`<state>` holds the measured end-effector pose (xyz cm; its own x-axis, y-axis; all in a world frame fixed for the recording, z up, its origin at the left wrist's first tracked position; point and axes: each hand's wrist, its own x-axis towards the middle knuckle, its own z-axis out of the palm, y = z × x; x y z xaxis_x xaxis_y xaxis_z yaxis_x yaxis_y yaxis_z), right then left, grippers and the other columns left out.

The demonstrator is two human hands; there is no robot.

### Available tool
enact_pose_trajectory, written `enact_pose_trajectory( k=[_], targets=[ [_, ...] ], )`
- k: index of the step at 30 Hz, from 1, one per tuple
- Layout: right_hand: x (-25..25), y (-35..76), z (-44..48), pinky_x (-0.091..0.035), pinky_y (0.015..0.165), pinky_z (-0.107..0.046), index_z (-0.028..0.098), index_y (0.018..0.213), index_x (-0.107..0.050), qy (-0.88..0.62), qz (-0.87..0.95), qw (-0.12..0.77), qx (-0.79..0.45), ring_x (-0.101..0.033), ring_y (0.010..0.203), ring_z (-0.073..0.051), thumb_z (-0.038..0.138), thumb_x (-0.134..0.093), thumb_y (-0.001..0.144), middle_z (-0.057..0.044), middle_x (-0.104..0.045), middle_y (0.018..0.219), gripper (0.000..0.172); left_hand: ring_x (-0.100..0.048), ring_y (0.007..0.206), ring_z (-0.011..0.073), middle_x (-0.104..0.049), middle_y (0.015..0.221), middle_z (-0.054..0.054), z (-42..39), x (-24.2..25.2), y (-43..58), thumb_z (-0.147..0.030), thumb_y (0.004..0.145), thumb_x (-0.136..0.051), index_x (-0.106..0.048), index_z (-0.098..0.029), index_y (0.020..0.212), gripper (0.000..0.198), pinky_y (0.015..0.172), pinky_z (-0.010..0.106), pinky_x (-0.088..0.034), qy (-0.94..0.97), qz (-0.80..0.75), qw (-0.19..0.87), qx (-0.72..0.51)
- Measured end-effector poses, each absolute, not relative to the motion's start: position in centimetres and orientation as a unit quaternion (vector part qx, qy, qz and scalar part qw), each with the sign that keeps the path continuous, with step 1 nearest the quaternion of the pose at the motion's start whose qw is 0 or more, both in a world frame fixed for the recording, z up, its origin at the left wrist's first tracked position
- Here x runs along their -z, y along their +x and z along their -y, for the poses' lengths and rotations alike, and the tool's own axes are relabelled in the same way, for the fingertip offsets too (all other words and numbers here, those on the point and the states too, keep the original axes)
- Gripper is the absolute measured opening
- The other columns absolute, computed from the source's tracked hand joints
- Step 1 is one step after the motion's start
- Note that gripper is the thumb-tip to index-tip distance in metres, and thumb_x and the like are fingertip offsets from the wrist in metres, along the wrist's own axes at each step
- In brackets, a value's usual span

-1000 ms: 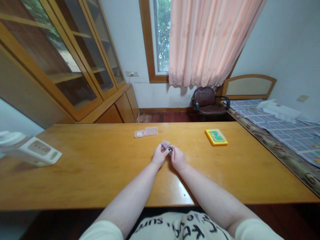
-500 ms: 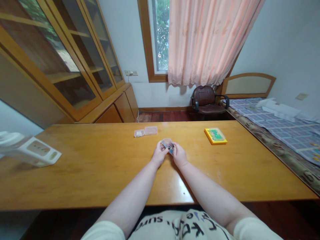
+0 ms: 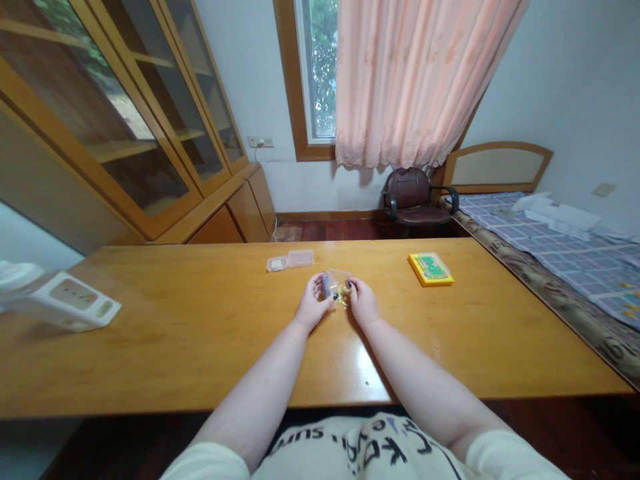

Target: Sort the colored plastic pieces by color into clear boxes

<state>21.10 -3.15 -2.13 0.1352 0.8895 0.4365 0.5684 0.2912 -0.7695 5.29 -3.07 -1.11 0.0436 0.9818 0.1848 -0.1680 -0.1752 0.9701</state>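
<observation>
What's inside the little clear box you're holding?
Small yellow bits show inside the little clear box, held between the left hand and right hand. Fingers cover its ends, and the bits are too small to identify.

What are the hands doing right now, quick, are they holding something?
Left hand: closed, gripping the left side of a small clear case.
Right hand: closed, gripping the right side of the same case.

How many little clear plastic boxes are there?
2: one box held open between left hand and right hand; another box lying open on the table beyond them, perhaps two pieces.
</observation>
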Motion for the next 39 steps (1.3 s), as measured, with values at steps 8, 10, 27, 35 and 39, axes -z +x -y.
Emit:
enact_pose_trajectory(
  k=[8,10,27,35,39],
  targets=[
    [2.4,21.3,2.8,-0.052,0.082,-0.036,0.017,0.096,-0.067,-0.579,0.622,0.494,-0.184,-0.065,0.089,-0.021,0.021,-0.044,0.084,-0.011,-0.071,0.097,0.027,-0.046,0.126,0.0250,-0.051,0.133,0.011,3.5,0.9,4.9,-0.013,0.057,-0.075,-0.051,-0.020,0.124,0.072,0.113,0.042,-0.028,0.563,-0.407,0.462,-0.551],
    [2.5,21.3,2.7,-0.052,0.082,-0.036,0.017,0.096,-0.067,-0.580,0.616,0.499,-0.189,-0.065,0.089,-0.021,0.021,-0.044,0.084,-0.010,-0.071,0.096,0.026,-0.045,0.127,0.0258,-0.050,0.133,0.010,3.6,0.7,4.7,-0.013,0.057,-0.075,-0.053,-0.021,0.124,0.071,0.114,0.042,-0.026,0.576,-0.410,0.446,-0.549],
    [2.3,21.3,2.9,-0.051,0.085,-0.037,0.017,0.095,-0.067,-0.568,0.600,0.521,-0.214,-0.065,0.092,-0.021,0.021,-0.044,0.083,-0.009,-0.071,0.097,0.026,-0.040,0.130,0.0281,-0.056,0.128,0.006,4.5,-1.1,4.3,-0.015,0.053,-0.079,-0.060,-0.023,0.117,0.068,0.117,0.042,-0.017,0.614,-0.434,0.384,-0.535],
    [0.8,20.8,5.2,-0.046,0.096,-0.041,0.017,0.126,-0.053,-0.433,0.769,0.451,-0.129,-0.058,0.112,-0.026,0.040,-0.058,0.081,-0.014,-0.060,0.124,0.051,-0.048,0.124,0.0271,-0.049,0.134,0.015,2.8,0.6,4.8,-0.031,0.058,-0.081,-0.048,-0.018,0.121,0.072,0.109,0.041,-0.034,0.496,-0.374,0.526,-0.581],
    [0.6,19.9,5.6,-0.045,0.098,-0.043,0.014,0.131,-0.048,-0.454,0.782,0.425,-0.050,-0.055,0.116,-0.027,0.040,-0.057,0.083,-0.017,-0.059,0.126,0.055,-0.054,0.117,0.0273,-0.053,0.129,0.016,2.6,0.9,5.1,-0.040,0.056,-0.082,-0.045,-0.019,0.116,0.074,0.104,0.043,-0.039,0.461,-0.351,0.583,-0.569]
  ],
)
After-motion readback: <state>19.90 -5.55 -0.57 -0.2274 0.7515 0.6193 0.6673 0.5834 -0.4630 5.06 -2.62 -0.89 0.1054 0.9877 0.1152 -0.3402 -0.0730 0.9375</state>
